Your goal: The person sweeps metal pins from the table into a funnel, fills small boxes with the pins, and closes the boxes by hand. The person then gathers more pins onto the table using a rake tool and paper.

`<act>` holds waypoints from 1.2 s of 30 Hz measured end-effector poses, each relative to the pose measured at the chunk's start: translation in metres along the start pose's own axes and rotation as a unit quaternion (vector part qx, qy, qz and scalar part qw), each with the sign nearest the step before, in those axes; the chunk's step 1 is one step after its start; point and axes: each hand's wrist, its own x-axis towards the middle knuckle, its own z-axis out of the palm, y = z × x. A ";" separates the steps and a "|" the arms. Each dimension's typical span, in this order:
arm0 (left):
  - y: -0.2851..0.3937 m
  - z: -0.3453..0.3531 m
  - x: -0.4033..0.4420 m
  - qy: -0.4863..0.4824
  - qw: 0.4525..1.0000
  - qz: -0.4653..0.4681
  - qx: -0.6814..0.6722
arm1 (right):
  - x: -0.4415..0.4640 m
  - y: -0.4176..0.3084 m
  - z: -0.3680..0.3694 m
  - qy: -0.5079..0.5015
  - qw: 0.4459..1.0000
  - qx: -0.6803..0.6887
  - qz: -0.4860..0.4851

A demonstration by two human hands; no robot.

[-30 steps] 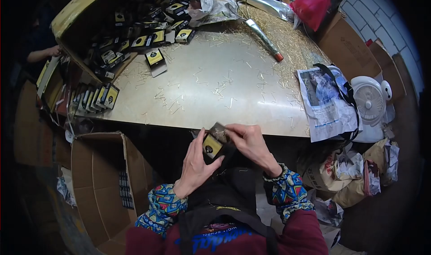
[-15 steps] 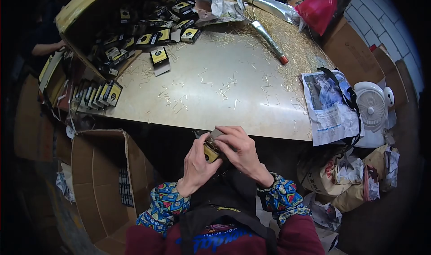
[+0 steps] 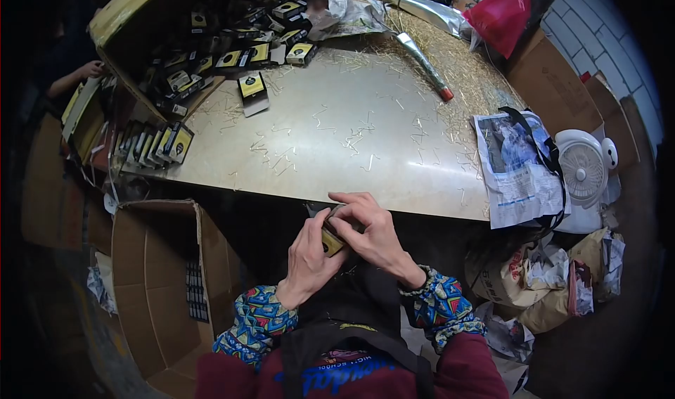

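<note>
Just below the table's front edge, a small black and yellow cardboard box [image 3: 331,243] is held in front of my body. My left hand [image 3: 309,253] is closed around its left side. My right hand [image 3: 370,234] bends over the box's top end, its fingers pressed on the end flap; those fingers hide most of that end. On the table, a similar box [image 3: 251,87] lies with its flap open toward me. Thin bent metal wire pieces [image 3: 274,156] are scattered on the metal tabletop [image 3: 309,104].
A large carton [image 3: 116,47] at the back left spills many small boxes. A row of boxes [image 3: 158,146] stands at the left edge. Below is an open carton [image 3: 151,279]. Newspaper [image 3: 517,167], a white fan [image 3: 582,167] and a tube [image 3: 425,65] lie rightward. Another person's hand [image 3: 90,70] shows far left.
My right fingers have moved down over the box's end, and the grey flap seen before is now mostly covered. My left hand stays in place. The other person's hand has shifted slightly.
</note>
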 end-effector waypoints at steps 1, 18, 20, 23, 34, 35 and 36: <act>-0.001 -0.002 -0.001 -0.004 1.000 -0.007 0.003 | 0.001 0.000 -0.001 -0.001 1.000 -0.008 0.000; 0.003 -0.008 0.003 -0.014 1.000 -0.020 0.009 | 0.008 -0.001 -0.009 -0.002 0.997 -0.076 -0.015; -0.001 -0.001 0.000 -0.014 1.000 -0.005 0.007 | 0.006 0.002 -0.006 -0.045 0.997 -0.055 0.001; -0.002 -0.001 -0.002 -0.025 1.000 -0.010 0.001 | 0.010 0.003 -0.009 -0.063 0.996 -0.070 -0.004; -0.001 -0.008 0.006 0.016 0.997 -0.077 -0.009 | -0.002 0.005 -0.015 0.032 0.998 -0.041 -0.031; -0.002 -0.007 0.005 0.015 0.996 -0.080 -0.021 | -0.008 0.005 -0.009 0.014 0.996 -0.069 -0.058; -0.003 -0.004 0.005 0.014 0.996 -0.081 -0.033 | -0.014 0.003 -0.003 0.005 0.998 -0.056 -0.036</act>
